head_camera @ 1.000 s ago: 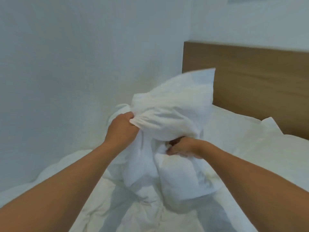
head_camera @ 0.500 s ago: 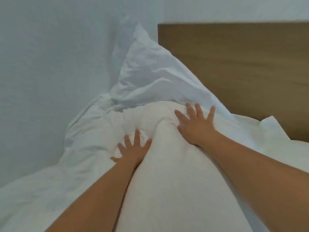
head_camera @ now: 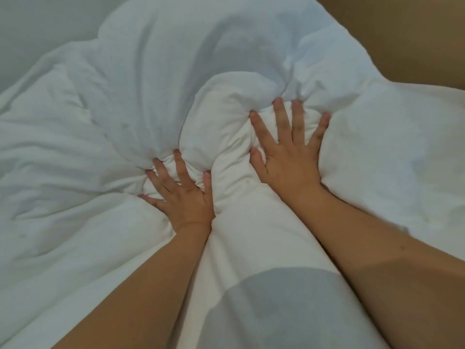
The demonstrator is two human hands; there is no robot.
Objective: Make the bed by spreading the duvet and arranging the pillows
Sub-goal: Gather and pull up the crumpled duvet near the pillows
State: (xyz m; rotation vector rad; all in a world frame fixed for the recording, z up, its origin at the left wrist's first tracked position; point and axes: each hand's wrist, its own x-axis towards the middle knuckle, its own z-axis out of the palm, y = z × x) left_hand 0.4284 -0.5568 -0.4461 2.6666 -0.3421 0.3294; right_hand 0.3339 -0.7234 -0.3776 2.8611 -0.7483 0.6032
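A rumpled white duvet (head_camera: 105, 117) fills most of the view, bunched into a thick ridge between my arms. My left hand (head_camera: 181, 195) presses flat into the bedding left of that ridge, fingers spread. My right hand (head_camera: 292, 154) presses down on the ridge's far end, fingers also spread and straight. A white pillow (head_camera: 392, 152) lies to the right of my right hand, against the headboard. Neither hand grips any fabric.
The wooden headboard (head_camera: 407, 36) shows at the top right. A pale wall (head_camera: 37, 23) borders the bed at the top left. A grey shadow falls on the bedding between my forearms.
A second ago both hands gripped the raised bedding; they have let go and now press it down flat. The upright corner of fabric has collapsed, and the camera has moved closer.
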